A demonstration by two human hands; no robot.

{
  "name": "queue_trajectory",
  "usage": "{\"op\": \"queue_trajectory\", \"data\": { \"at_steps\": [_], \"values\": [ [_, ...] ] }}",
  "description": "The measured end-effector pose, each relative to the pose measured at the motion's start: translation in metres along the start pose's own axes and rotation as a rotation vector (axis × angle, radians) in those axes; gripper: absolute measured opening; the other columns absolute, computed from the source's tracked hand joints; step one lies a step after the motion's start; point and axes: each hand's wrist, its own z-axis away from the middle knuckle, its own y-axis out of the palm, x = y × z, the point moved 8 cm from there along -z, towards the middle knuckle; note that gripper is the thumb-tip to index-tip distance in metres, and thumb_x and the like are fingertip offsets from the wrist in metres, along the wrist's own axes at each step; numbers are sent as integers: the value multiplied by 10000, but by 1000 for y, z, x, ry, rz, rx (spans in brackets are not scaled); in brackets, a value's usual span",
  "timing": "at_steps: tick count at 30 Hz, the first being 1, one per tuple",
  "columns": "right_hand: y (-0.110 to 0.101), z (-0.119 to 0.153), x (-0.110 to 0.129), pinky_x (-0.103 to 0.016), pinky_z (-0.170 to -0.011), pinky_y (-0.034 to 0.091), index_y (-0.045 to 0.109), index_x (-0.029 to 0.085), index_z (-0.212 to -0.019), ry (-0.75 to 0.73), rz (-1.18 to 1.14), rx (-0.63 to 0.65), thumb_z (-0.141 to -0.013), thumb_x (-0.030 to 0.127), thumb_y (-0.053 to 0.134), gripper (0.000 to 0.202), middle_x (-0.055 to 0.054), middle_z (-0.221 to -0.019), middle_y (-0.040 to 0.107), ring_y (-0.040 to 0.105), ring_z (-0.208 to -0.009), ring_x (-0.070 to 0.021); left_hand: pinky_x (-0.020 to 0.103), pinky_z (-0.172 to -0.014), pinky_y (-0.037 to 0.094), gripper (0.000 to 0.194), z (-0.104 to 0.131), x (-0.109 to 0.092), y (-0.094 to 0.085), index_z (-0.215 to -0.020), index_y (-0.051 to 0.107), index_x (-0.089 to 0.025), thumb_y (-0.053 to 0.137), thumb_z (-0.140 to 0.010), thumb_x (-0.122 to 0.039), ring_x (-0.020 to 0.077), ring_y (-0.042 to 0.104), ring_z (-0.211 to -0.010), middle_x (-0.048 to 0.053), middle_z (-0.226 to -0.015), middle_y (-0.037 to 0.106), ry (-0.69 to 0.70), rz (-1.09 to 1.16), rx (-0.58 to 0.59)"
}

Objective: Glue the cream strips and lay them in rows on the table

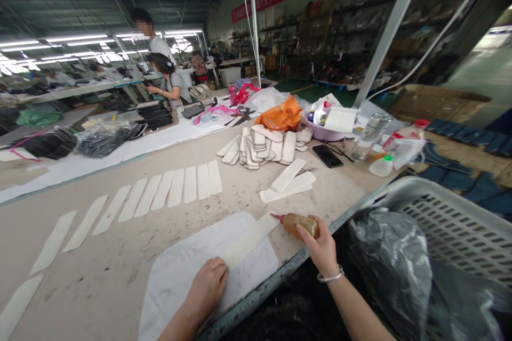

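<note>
My right hand (322, 248) is wrapped round a squeeze bottle (300, 225) of brown liquid, lying nearly level with its red nozzle pointing left. The nozzle tip is at the far end of a long cream-white strip (250, 241). My left hand (208, 283) has its fingers curled at the strip's near end, holding it down; the fingertips are partly hidden. Under the strip lies a white sheet (172, 272) with rounded corners. Beyond it, a few similar loose pieces (290, 184) overlap a pair of scissors (307, 170).
Several strips (162, 190) lie in a row to the left. Behind are a heap of padded pieces (260, 146), a phone (327, 155), an orange bag (282, 113), a purple basin (332, 132) and a clear bottle (370, 137). A plastic crate (460, 218) stands right. Two people are across the table.
</note>
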Motion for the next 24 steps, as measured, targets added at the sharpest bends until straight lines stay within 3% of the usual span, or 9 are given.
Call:
{"op": "queue_trajectory", "data": {
  "at_steps": [6,12,15,21,24],
  "values": [
    [-17,3,-12,-385,-848,470,550,208,-1076,61,6,2,-707,546,658,512,-57,-1003,627,589,-915,-248,313,-722,518,242,0,4,7,-743,629,-170,429,-875,-130,183,594,-761,54,-790,634,-93,-16,125],
    [-31,18,-17,-374,-835,477,539,209,-1079,107,-20,24,-707,544,667,517,-58,-995,632,596,-906,-250,320,-747,513,250,1,7,13,-752,625,-173,417,-884,-131,186,591,-781,57,-812,630,-92,-23,160],
    [-26,30,-16,-375,-837,484,530,202,-1092,107,-44,53,-718,536,662,518,-72,-1028,627,596,-924,-258,331,-756,513,245,1,7,14,-756,623,-170,418,-885,-131,192,589,-798,58,-826,628,-103,-25,168],
    [7,56,-4,-400,-858,493,533,193,-1107,35,-70,186,-732,511,657,507,-93,-1059,624,595,-954,-267,328,-765,512,236,1,6,12,-775,625,-169,419,-885,-128,190,588,-807,63,-847,626,-107,-24,153],
    [8,54,4,-414,-889,479,542,199,-1110,-53,-10,162,-742,498,651,487,-98,-1093,610,583,-985,-266,329,-772,508,234,1,6,14,-782,622,-169,417,-883,-122,191,585,-814,65,-857,624,-103,-29,152]
  ]
}}
